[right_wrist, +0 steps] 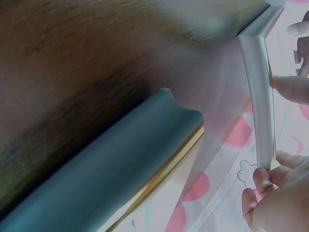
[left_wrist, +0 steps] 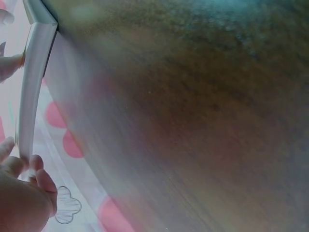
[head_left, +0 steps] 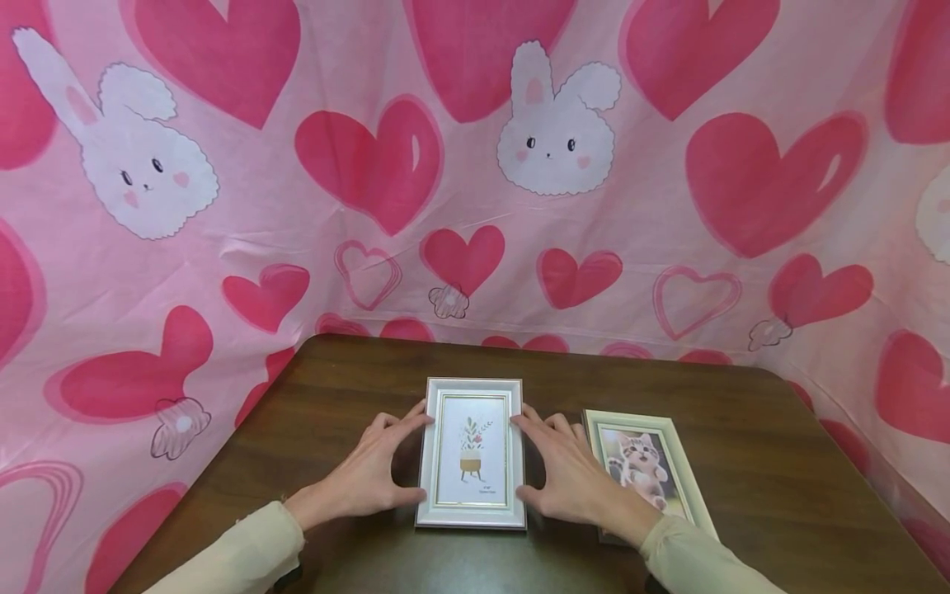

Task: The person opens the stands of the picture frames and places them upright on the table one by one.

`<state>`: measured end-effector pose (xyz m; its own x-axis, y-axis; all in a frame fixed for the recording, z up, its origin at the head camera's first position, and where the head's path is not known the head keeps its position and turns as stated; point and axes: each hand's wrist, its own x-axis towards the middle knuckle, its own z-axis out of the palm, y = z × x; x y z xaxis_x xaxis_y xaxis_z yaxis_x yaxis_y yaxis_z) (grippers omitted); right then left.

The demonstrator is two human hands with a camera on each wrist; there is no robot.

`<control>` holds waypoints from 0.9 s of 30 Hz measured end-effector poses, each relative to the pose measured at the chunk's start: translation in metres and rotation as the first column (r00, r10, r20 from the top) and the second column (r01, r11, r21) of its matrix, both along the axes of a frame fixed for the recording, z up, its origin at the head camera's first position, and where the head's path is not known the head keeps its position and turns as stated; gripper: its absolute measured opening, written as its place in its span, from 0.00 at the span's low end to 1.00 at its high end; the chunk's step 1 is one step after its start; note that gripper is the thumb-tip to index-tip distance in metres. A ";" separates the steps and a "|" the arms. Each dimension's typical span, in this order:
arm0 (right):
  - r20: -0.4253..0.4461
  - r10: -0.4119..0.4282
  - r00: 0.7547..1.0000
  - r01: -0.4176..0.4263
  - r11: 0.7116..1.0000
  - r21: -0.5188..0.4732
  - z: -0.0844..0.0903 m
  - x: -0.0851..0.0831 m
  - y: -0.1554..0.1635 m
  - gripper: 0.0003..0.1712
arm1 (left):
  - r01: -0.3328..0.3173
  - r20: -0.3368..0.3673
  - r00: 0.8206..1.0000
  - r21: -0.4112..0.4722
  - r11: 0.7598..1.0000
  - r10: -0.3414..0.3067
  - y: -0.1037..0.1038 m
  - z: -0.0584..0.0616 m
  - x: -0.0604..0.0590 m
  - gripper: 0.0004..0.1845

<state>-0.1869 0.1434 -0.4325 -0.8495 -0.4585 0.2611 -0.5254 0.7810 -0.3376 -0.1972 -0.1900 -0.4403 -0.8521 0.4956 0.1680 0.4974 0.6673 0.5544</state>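
A white picture frame (head_left: 471,516) with a gold inner line stands out at the middle of the table, holding a print (head_left: 472,450) of a plant in a legged pot. My left hand (head_left: 362,477) grips its left edge, thumb near the lower corner and fingers higher up. On the opposite edge my right hand (head_left: 575,480) holds it the same way. Both wrist views show the frame's side (right_wrist: 258,92) edge-on, with fingers curled at its far end. To the right, partly behind my right forearm, lies a cream picture frame (head_left: 686,462) with a kitten picture (head_left: 637,469).
The brown wooden table (head_left: 356,371) has a rounded far left corner. Pink fabric (head_left: 475,206) with hearts and rabbits hangs behind and along both sides. The cream frame's near edge (right_wrist: 111,169) looms close in the right wrist view.
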 end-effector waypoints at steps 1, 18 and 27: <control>-0.002 0.000 1.000 0.000 1.000 0.001 0.000 0.000 0.000 0.54 | -0.001 -0.002 1.000 -0.001 1.000 0.001 0.000 0.000 0.000 0.54; -0.068 -0.002 0.998 0.003 1.000 0.007 -0.001 -0.001 0.002 0.55 | -0.002 -0.062 0.998 -0.007 1.000 0.002 0.003 0.002 0.000 0.53; -0.050 -0.006 0.999 0.006 1.000 -0.005 0.000 -0.001 0.004 0.56 | -0.015 -0.128 0.992 -0.010 1.000 0.014 0.005 0.002 0.002 0.54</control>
<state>-0.1879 0.1474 -0.4330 -0.8380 -0.4523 0.3054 -0.5371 0.7826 -0.3148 -0.1953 -0.1845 -0.4386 -0.8311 0.4859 0.2705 0.5540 0.6808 0.4791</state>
